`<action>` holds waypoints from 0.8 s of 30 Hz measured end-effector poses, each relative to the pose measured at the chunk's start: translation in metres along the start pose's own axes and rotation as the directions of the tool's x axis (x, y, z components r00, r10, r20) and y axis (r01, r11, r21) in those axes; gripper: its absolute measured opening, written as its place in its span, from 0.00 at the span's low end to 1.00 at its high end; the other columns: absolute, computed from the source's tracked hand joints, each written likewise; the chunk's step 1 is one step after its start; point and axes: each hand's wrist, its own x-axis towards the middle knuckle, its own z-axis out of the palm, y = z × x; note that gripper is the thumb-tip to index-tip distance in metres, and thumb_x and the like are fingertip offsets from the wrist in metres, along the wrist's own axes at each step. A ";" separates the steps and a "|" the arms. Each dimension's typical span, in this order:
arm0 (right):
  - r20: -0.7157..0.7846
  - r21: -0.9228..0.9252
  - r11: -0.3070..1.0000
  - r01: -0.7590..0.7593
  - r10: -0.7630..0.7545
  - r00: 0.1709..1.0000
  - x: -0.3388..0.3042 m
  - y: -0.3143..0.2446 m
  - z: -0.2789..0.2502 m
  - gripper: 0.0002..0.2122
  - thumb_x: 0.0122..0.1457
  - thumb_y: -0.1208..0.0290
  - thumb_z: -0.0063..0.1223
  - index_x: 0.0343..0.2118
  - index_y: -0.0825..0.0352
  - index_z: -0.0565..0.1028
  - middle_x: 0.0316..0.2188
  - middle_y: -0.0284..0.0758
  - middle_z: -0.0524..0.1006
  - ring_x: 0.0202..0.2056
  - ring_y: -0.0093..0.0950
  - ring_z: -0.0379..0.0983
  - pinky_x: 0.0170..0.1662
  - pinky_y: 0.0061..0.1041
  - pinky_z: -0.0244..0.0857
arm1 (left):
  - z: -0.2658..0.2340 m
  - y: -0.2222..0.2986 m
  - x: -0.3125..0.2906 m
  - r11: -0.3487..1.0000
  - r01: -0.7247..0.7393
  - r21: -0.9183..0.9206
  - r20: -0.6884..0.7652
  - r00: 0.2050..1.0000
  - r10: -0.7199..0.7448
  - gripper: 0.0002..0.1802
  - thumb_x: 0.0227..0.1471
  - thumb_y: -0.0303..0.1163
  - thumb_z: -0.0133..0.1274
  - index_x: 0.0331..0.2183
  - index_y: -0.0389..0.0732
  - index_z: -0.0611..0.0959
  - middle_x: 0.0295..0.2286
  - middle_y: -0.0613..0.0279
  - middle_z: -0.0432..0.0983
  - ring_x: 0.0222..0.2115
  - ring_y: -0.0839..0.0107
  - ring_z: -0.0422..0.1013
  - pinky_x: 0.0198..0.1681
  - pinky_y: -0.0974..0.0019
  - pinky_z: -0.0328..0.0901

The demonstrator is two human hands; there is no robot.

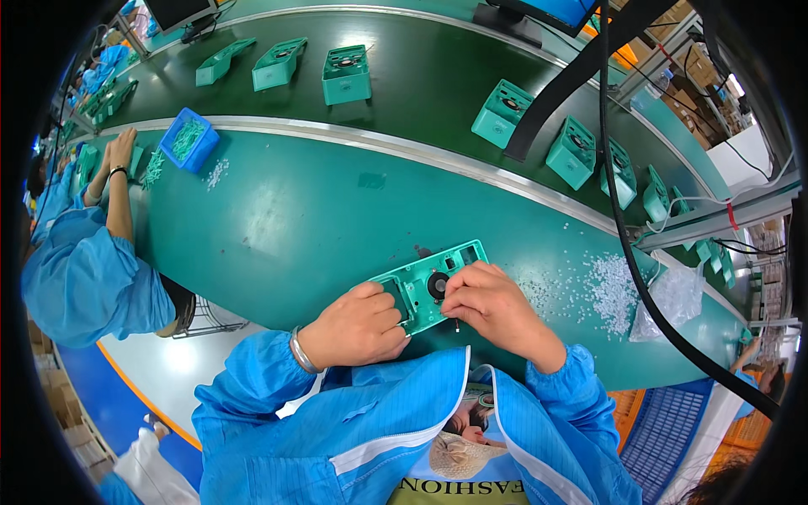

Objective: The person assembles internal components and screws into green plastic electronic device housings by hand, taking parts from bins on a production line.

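Item: one green housing (418, 288), open side up, at the near edge of the counter (286, 244); the left hand (358, 326) had its fingers clamped on the near left end. Item: one round black part (438, 284) inside; the right hand (495, 308) had its fingers pinched together there, on what I couldn't tell. Item: loose white bits (612, 290), strewn rightward. Hazards, in my judgement: slackened left grip, housing swivelling; slipped pinch, part knocked askew; stray elbow, bits scattered.
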 end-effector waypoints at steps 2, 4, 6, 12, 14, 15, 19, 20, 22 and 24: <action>0.032 -0.037 0.999 0.016 -0.014 0.999 0.002 0.000 -0.001 0.06 0.50 0.75 0.66 0.30 0.61 0.80 0.35 0.27 0.76 0.40 0.31 0.72 0.45 0.33 0.64 | 0.002 0.001 0.000 1.000 -0.001 -0.027 -0.018 1.000 0.001 0.18 0.42 0.32 0.65 0.17 0.46 0.70 0.19 0.66 0.62 0.24 0.66 0.65 0.33 0.61 0.63; 0.041 -0.055 0.998 0.015 -0.013 0.999 0.004 -0.001 -0.003 0.06 0.49 0.76 0.66 0.30 0.62 0.80 0.35 0.28 0.77 0.40 0.32 0.73 0.45 0.32 0.65 | 0.002 0.002 0.000 0.999 0.007 -0.031 -0.020 1.000 -0.008 0.18 0.42 0.32 0.65 0.17 0.46 0.70 0.18 0.66 0.62 0.23 0.66 0.65 0.33 0.61 0.62; 0.050 -0.076 0.997 0.014 -0.010 0.999 0.006 -0.004 -0.004 0.06 0.49 0.76 0.67 0.30 0.62 0.81 0.34 0.28 0.78 0.39 0.32 0.74 0.44 0.32 0.66 | 0.002 0.003 0.000 0.999 0.014 -0.036 -0.023 1.000 -0.015 0.18 0.42 0.32 0.65 0.17 0.46 0.70 0.18 0.66 0.62 0.23 0.66 0.65 0.32 0.61 0.62; 0.094 -0.133 0.990 0.043 -0.031 0.995 0.011 -0.009 -0.007 0.07 0.47 0.78 0.67 0.29 0.62 0.80 0.34 0.28 0.77 0.38 0.33 0.73 0.43 0.33 0.65 | 0.004 0.001 -0.001 0.999 0.013 -0.036 -0.034 0.999 -0.015 0.18 0.43 0.32 0.65 0.17 0.45 0.70 0.18 0.66 0.61 0.22 0.66 0.64 0.32 0.61 0.62; 0.116 -0.231 0.966 0.115 -0.090 0.989 0.015 -0.014 -0.010 0.06 0.46 0.78 0.64 0.28 0.62 0.80 0.33 0.29 0.76 0.38 0.33 0.72 0.44 0.33 0.64 | 0.005 -0.001 0.001 0.999 0.013 -0.042 -0.045 0.999 -0.014 0.18 0.43 0.32 0.65 0.17 0.45 0.70 0.18 0.66 0.61 0.22 0.66 0.64 0.32 0.61 0.62; 0.117 -0.230 0.966 0.119 -0.094 0.989 0.018 -0.017 -0.011 0.06 0.46 0.78 0.64 0.28 0.62 0.80 0.33 0.29 0.76 0.38 0.33 0.72 0.44 0.33 0.64 | 0.005 -0.001 0.001 0.999 0.015 -0.038 -0.045 0.999 -0.017 0.18 0.43 0.32 0.65 0.17 0.45 0.70 0.18 0.66 0.61 0.22 0.66 0.64 0.32 0.61 0.62; 0.276 -0.476 0.840 0.262 -0.140 0.951 0.034 -0.034 -0.012 0.04 0.43 0.74 0.61 0.24 0.62 0.77 0.31 0.30 0.75 0.38 0.32 0.70 0.45 0.33 0.63 | 0.006 -0.003 -0.003 1.000 0.001 -0.022 -0.064 0.998 -0.002 0.18 0.44 0.33 0.65 0.17 0.46 0.70 0.19 0.65 0.62 0.23 0.66 0.65 0.32 0.61 0.61; 0.325 -0.530 0.793 0.302 -0.139 0.935 0.039 -0.038 -0.010 0.04 0.43 0.73 0.60 0.22 0.62 0.76 0.31 0.30 0.74 0.38 0.32 0.70 0.45 0.33 0.63 | 0.004 -0.002 -0.004 1.000 0.007 -0.012 -0.049 0.999 -0.008 0.18 0.45 0.33 0.64 0.17 0.46 0.70 0.19 0.65 0.63 0.23 0.66 0.65 0.32 0.61 0.61; 0.332 -0.453 0.832 0.319 -0.174 0.927 0.046 -0.032 -0.008 0.04 0.42 0.72 0.61 0.21 0.62 0.75 0.30 0.30 0.74 0.37 0.33 0.70 0.44 0.34 0.63 | 0.007 -0.002 -0.011 0.999 -0.033 0.015 -0.015 0.999 0.034 0.14 0.43 0.36 0.60 0.18 0.48 0.70 0.19 0.66 0.64 0.24 0.65 0.65 0.32 0.60 0.61; 0.350 -0.344 0.904 0.254 -0.128 0.928 0.048 -0.017 -0.005 0.04 0.44 0.71 0.61 0.19 0.61 0.75 0.27 0.32 0.73 0.37 0.35 0.70 0.42 0.36 0.62 | 0.017 -0.002 -0.016 0.999 -0.024 -0.026 0.020 1.000 0.024 0.10 0.41 0.38 0.56 0.19 0.48 0.71 0.21 0.65 0.67 0.27 0.63 0.67 0.33 0.59 0.61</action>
